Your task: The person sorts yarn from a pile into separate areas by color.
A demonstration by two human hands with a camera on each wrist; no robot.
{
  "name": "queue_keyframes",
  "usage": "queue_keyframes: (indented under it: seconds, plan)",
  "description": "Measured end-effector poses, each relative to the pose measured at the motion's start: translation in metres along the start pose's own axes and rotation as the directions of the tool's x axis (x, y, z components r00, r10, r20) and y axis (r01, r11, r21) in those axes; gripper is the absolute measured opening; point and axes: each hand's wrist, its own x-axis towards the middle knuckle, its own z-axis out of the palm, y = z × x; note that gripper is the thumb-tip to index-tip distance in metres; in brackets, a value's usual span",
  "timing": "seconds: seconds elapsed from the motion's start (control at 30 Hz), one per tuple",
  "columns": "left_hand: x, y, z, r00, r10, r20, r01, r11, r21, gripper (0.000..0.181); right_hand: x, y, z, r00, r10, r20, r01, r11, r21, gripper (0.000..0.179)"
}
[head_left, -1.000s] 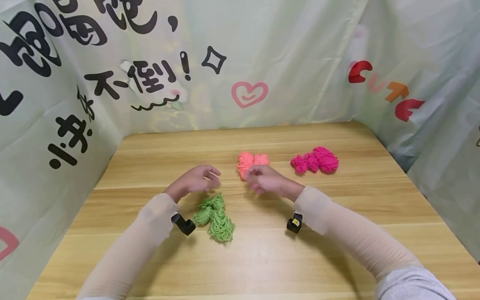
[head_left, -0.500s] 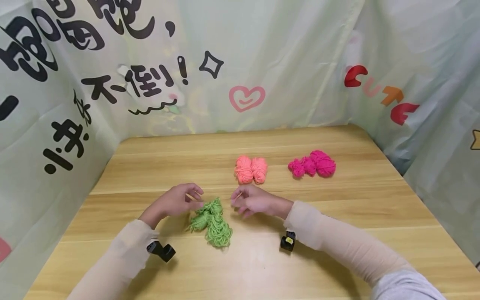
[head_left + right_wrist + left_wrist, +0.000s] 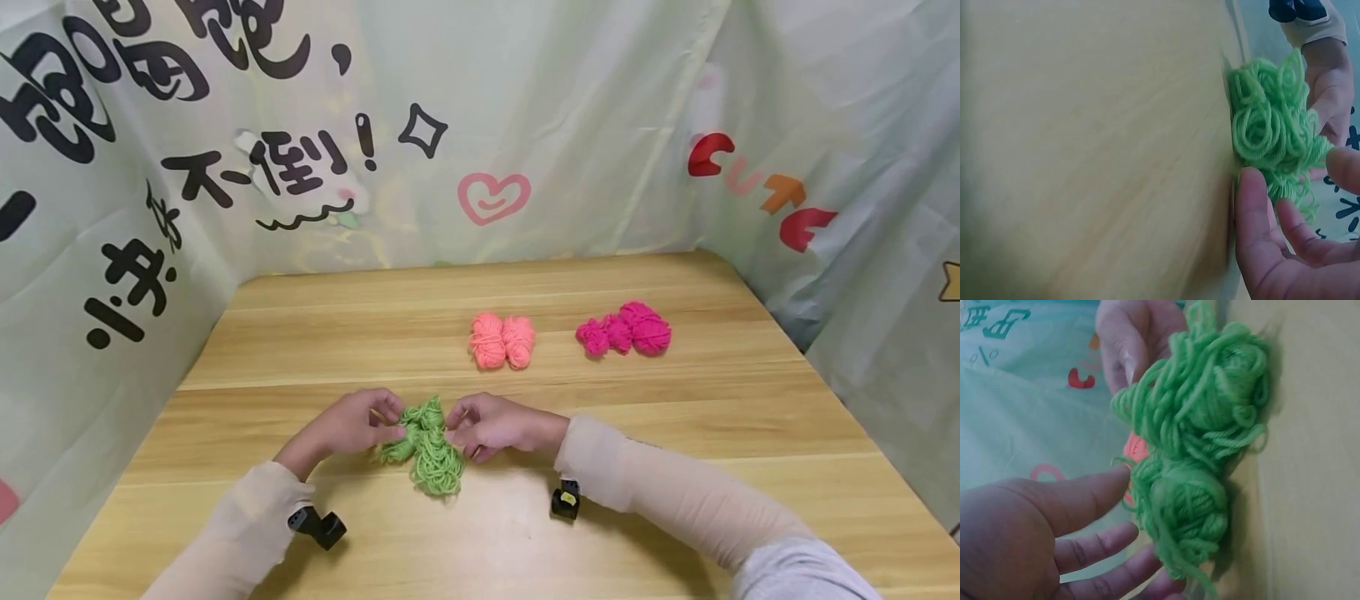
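Note:
A loose bundle of green yarn [image 3: 431, 454] lies on the wooden table, several wound lumps with slack loops. My left hand [image 3: 356, 422] is at its left side; in the left wrist view the thumb [image 3: 1088, 497] and the spread fingers reach the edge of the green yarn [image 3: 1188, 506]. From the other side comes my right hand [image 3: 498, 425], its fingertips right at the loops. The right wrist view shows the fingers [image 3: 1252, 206] of that hand extended along the green yarn [image 3: 1272, 125], with the thumb apart from them.
Beyond the hands sits coral yarn [image 3: 502, 342] in two small skeins. Magenta yarn [image 3: 626, 329] in joined lumps lies farther right. Printed fabric [image 3: 585, 125] walls in the back and sides of the table [image 3: 600, 550]. A small black camera is strapped under each wrist.
Both hands have come back toward me from farther up the table and closed in on the green yarn from either side. The yarn bundles lie where they were; the head view has shifted slightly.

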Motion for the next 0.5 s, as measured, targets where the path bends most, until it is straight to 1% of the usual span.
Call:
queue_keyframes:
  seconds: [0.1, 0.23, 0.4, 0.5]
  plan:
    - [-0.001, 0.001, 0.004, 1.0, 0.022, -0.009, -0.021, 0.997, 0.078, 0.03, 0.001, -0.002, 0.002, 1.0, 0.0, 0.003, 0.0, 0.999, -0.038, 0.027]
    - [-0.001, 0.003, 0.008, 0.999, 0.027, -0.017, -0.023, 0.984, 0.174, 0.029, 0.002, -0.005, 0.006, 1.0, -0.005, -0.005, 0.004, 0.997, -0.083, 0.028]
    - [0.0, 0.004, 0.011, 0.999, 0.036, -0.027, -0.029, 0.973, 0.227, 0.024, 0.002, -0.01, 0.013, 1.0, -0.013, -0.007, 0.012, 0.992, -0.124, 0.036]
    - [0.0, 0.005, 0.012, 0.999, 0.042, -0.03, -0.033, 0.97, 0.242, 0.027, 0.002, -0.012, 0.015, 1.0, -0.016, -0.006, 0.015, 0.985, -0.17, 0.039]
